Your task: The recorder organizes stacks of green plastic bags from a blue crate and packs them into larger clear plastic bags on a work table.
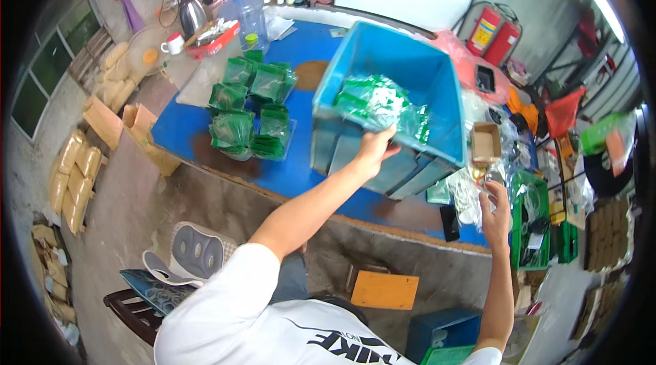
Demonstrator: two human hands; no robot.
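Note:
A big blue plastic bin (pixel 342 129) stands on the blue table (pixel 294 153), tilted in view. Inside it lies a heap of shiny green-edged clear packets (pixel 377 100). My left hand (pixel 373 150) is closed over the bin's near rim, its fingertips beside the packets. To the right of the bin, my right hand (pixel 497 213) is raised with thumb and fingers apart and curved, and no held thing shows in it. It is close to white crumpled cloth or gloves (pixel 466 198) and clear plastic. Several stacks of similar green packets (pixel 232 129) sit left of the bin.
A dark phone (pixel 449 222) lies near the table's front edge. An open cardboard box (pixel 486 142) and green crates (pixel 531 221) are on the right. Behind stand a water jug (pixel 246 17) and red extinguishers (pixel 493 34). An orange-topped stool (pixel 385 290) is below the table.

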